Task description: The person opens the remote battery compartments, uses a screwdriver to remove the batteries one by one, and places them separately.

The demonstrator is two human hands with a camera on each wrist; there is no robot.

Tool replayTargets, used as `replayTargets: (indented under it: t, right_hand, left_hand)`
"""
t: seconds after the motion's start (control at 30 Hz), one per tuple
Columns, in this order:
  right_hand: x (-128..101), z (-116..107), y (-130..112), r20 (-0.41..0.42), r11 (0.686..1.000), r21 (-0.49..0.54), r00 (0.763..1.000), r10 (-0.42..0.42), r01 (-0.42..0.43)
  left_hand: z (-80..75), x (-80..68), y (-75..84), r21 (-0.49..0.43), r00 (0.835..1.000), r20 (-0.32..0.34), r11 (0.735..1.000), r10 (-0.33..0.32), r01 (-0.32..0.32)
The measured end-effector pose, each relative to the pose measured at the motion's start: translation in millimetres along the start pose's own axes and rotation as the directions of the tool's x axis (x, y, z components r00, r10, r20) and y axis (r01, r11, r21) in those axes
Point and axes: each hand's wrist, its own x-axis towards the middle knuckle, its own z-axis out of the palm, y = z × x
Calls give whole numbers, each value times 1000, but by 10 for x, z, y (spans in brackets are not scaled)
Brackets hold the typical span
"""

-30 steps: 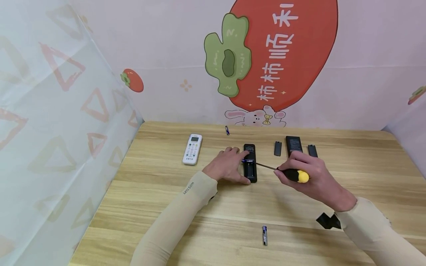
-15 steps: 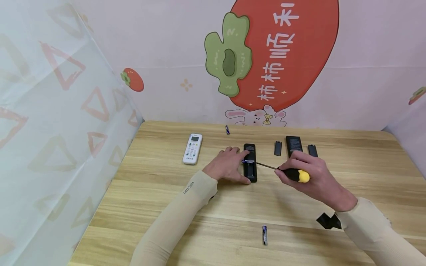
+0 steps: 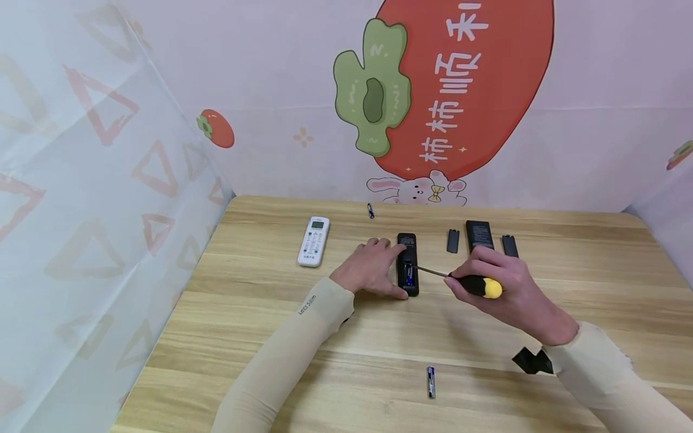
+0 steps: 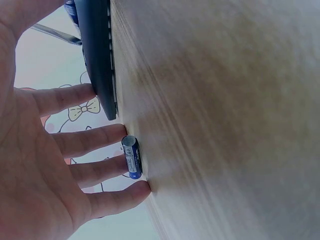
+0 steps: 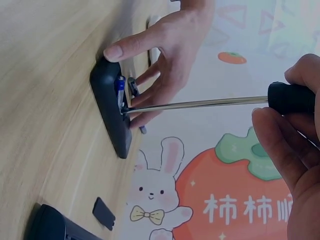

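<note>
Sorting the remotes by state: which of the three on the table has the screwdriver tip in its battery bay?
The middle black remote, steadied by the left hand. The white remote lies untouched to the left; the other black remote lies behind the right hand.

- A pale wooden table (image 3: pixel 325 355) with long, streaky grain fills the lower half of the head view.
- Behind it hangs a pinkish backdrop (image 3: pixel 595 90) printed with a big red persimmon (image 3: pixel 503 72) — white characters across it, a green leaf cap (image 3: pixel 372 90) at its left.
- A cartoon rabbit (image 3: pixel 417 191) with a yellow bow peeks over the table's far edge.
- On the left stands a translucent sheet (image 3: pixel 81 198) patterned with faded red triangles.
- The light is soft and even.
</note>
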Motion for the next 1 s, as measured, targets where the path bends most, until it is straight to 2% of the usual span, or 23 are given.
replayTargets:
  t: [0.27, 0.4, 0.7, 1.0]
  right_hand:
    - [20, -33, -44, -27, 1000, -2, 1000, -6, 6]
    - [35, -24, -50, -70, 1000, 15, 998, -8, 9]
    - [29, -10, -45, -109, 992, 85, 989, 102, -93]
    - [31, -13, -45, -93, 985, 133, 988, 122, -109]
  left_hand:
    - [11, -1, -6, -4, 1000, 9, 1000, -1, 1]
    - [14, 7, -13, -5, 1000, 8, 1000, -1, 1]
    - [0, 23, -14, 19, 1000, 0, 1000, 8, -8]
    - [1, 14, -6, 11, 1000, 9, 1000, 3, -3]
